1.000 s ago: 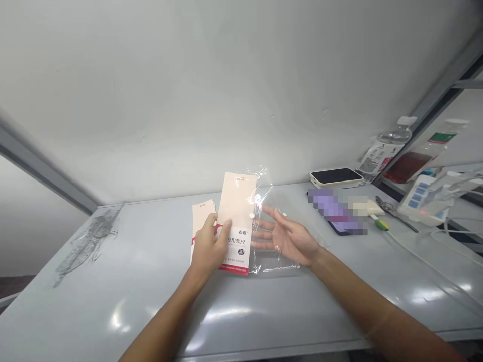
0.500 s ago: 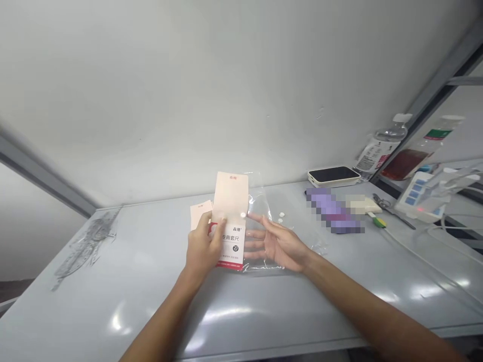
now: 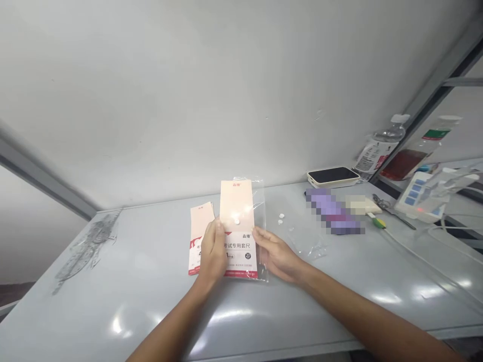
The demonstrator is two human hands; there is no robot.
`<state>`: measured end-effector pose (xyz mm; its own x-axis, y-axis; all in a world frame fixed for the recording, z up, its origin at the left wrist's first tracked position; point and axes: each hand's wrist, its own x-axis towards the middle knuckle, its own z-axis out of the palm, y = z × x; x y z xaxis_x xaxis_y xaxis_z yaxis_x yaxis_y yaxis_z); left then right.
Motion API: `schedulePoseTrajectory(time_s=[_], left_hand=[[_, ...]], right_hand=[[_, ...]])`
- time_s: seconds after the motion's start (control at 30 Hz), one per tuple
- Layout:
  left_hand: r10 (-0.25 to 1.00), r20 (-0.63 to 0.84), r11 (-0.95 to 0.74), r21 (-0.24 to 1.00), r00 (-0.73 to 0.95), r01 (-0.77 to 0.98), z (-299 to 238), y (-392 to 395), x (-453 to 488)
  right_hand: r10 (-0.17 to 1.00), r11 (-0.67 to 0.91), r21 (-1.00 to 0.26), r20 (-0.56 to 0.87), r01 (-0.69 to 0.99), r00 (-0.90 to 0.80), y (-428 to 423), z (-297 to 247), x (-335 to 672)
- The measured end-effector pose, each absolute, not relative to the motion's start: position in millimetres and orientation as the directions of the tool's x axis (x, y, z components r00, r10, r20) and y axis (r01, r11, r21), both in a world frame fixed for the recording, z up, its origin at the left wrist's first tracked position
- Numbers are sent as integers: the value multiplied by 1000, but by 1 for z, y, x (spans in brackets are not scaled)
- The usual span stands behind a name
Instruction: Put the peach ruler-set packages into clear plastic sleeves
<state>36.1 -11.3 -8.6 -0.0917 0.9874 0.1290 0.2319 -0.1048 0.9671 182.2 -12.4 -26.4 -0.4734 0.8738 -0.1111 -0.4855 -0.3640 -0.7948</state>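
Note:
A tall pink and white cardboard sleeve [image 3: 237,201] with red trim and printed characters stands tilted between my hands, with a small white round button on its middle. Clear plastic bag [image 3: 259,201] film shows around it, sticking out past its right edge. My left hand [image 3: 214,247] grips the sleeve's left side, thumb on the front. At the right edge my right hand [image 3: 277,254] pinches the bag between thumb and fingers; some fingertips are hidden behind it. Left of my left hand, a stack of similar sleeves [image 3: 201,219] lies on the table, partly covered by that hand.
The grey table [image 3: 151,281] meets a wall behind. To the right are two small white round pieces [image 3: 281,216], crumpled clear film [image 3: 309,246], a phone [image 3: 334,176], a blurred purple packet [image 3: 332,211], a cable [image 3: 411,251], bottles [image 3: 381,146] and a power strip [image 3: 418,196].
The sleeve has moved right and slightly down, and the clear film now sits closer around it. My right hand's spread fingers have closed on the edge. More of the stack shows.

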Motion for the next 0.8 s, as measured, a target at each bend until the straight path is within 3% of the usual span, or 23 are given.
schedulePoseTrajectory(time_s=[0.1,0.2,0.33,0.43,0.53,0.8], left_hand=[[998,-16,13,999,63,44,-7,-5,30],[975,-73,69,997,209,28,-6,2,20],[996,-51,20,927,74,375,-13,5,16],[997,72,-81,740,41,667,-19,2,18],[986,146,-155,590,84,793,-19,-1,20],[965,108,-226,799,238,557,-17,-3,20]], right_hand=[[902,-291,-880,-123,-374,-413,-6,-26,191],[899,-254,-928,-123,-273,-420,2,-22,202],[917,-143,-975,-68,-167,-392,5,-21,206],[921,-104,-990,-61,-91,-384,1,-23,201],[931,-83,-995,-56,-58,-361,-2,-25,196],[971,-35,-999,-29,-25,-235,1,-30,196]])
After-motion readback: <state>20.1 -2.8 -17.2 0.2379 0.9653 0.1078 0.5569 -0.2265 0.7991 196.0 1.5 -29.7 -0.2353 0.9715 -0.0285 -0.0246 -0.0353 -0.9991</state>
